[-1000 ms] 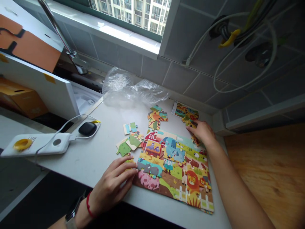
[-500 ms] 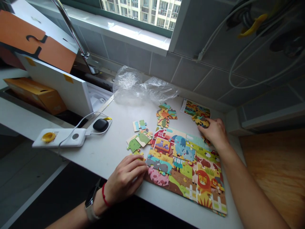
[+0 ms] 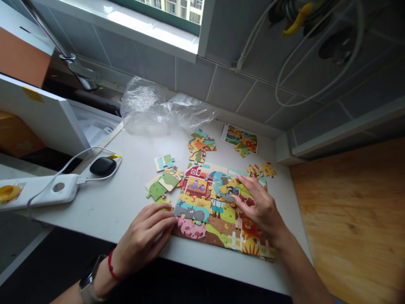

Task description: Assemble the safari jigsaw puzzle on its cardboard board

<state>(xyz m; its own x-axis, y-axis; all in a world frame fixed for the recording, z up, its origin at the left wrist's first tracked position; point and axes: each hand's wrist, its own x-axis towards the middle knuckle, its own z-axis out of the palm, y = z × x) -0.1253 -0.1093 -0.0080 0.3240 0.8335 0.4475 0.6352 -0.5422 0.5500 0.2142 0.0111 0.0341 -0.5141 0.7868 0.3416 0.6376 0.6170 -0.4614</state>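
A farm-picture jigsaw puzzle [image 3: 218,232] lies on the white counter, with animal pieces set on top of it. My right hand [image 3: 257,207] is over its upper right part, thumb and fingers pinching a yellow and dark-blue puzzle piece [image 3: 232,191] beside the blue elephant pieces [image 3: 219,181]. At the puzzle's left edge rests my left hand [image 3: 148,230], fingers loosely stretched and holding nothing visible; its fingertips are by the hippo piece [image 3: 193,213]. Loose green pieces [image 3: 163,183] lie just beyond it. More loose pieces [image 3: 198,145] are piled behind the puzzle, and yellow ones [image 3: 261,169] lie at its right.
A picture card [image 3: 241,137] lies near the wall with a piece on its lower edge. Crumpled clear plastic [image 3: 164,107] sits at the back. On the left are a white power strip [image 3: 41,190], its cable and a black earbud case [image 3: 103,166].
My right hand has moved left from the pieces by the card to over the puzzle, bringing a piece. My left hand stays at the puzzle's edge. The view has shifted right.
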